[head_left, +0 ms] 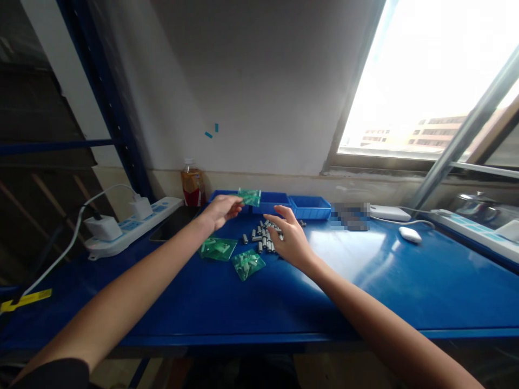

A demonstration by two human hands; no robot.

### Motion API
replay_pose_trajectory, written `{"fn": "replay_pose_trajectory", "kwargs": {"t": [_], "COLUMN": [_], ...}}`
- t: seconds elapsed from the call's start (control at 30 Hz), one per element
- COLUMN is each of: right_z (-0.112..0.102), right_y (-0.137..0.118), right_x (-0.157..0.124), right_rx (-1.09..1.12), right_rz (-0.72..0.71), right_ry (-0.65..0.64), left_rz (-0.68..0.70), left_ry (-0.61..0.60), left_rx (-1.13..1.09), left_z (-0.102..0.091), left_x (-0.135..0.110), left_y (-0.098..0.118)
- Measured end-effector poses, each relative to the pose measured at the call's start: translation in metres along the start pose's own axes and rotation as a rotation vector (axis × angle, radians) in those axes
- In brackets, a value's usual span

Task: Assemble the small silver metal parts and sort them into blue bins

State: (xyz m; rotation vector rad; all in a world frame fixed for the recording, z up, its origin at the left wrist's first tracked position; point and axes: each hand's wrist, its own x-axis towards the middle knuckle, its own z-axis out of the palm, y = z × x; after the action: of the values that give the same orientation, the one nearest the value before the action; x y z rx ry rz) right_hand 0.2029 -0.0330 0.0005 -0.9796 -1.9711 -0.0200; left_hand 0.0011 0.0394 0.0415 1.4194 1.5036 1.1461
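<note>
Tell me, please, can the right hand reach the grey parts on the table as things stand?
Probably yes. The right hand lies open right at the grey parts, with nothing between them. The left hand holds a green bag farther back, clear of the way.

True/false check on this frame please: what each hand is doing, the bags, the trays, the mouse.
1. The left hand holds a green bag. True.
2. The right hand grips a bottle. False: it is open over a pile of small grey metal parts; the bottle stands by the wall.
3. Two other green bags lie on the blue table. True.
4. The trays at the back of the table are red. False: the trays are blue.
5. A white mouse lies to the right of the hands. True.
</note>
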Motion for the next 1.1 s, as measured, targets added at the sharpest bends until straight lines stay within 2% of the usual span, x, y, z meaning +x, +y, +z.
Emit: {"fn": "replay_pose_trajectory", "kwargs": {"t": [0.1,0.2,0.27,0.37,0.5,0.63,0.7,0.8,0.9,0.93,0.97,1.0,1.07,1.1], "right_z": [-0.002,-0.004,-0.005,-0.005,-0.003,-0.004,-0.006,-0.008,-0.010,-0.010,-0.011,-0.011,-0.011,-0.011], "right_y": [0.000,0.002,0.002,0.000,-0.003,-0.004,-0.003,-0.004,-0.006,-0.007,-0.008,-0.009,-0.010,-0.011], "right_x": [0.001,0.001,0.002,0.001,0.000,0.000,0.000,0.000,0.000,0.000,0.000,0.000,0.000,-0.001], "right_rx": [-0.016,-0.040,-0.052,-0.056,-0.061,-0.069,-0.080,-0.098,-0.113,-0.118,-0.123,-0.127,-0.135,-0.138], "right_rz": [0.010,0.033,0.038,0.034,0.040,0.044,0.049,0.063,0.054,0.046,0.038,0.031,0.014,0.002], "right_ry": [0.000,-0.006,-0.016,-0.050,-0.123,-0.168,-0.197,-0.243,-0.285,-0.299,-0.315,-0.329,-0.354,-0.366], "left_rz": [0.029,0.141,0.250,0.357,0.394,0.389,0.385,0.402,0.426,0.427,0.422,0.380,0.233,0.200], "left_ry": [0.098,0.186,0.185,0.117,0.054,0.037,0.062,0.167,0.247,0.216,0.131,0.007,-0.322,-0.425], "left_rx": [0.175,0.394,0.527,0.706,0.888,0.975,0.995,1.005,0.974,0.962,0.951,0.935,0.910,0.908], "left_z": [-0.022,-0.042,-0.051,-0.057,-0.055,-0.044,-0.039,-0.034,-0.040,-0.045,-0.052,-0.060,-0.078,-0.087], "left_x": [0.041,0.058,0.057,0.049,0.047,0.050,0.048,0.039,0.021,0.014,0.007,0.000,-0.013,-0.019], "left_y": [0.005,-0.005,-0.018,-0.035,-0.045,-0.047,-0.047,-0.046,-0.045,-0.045,-0.046,-0.047,-0.050,-0.051]}}
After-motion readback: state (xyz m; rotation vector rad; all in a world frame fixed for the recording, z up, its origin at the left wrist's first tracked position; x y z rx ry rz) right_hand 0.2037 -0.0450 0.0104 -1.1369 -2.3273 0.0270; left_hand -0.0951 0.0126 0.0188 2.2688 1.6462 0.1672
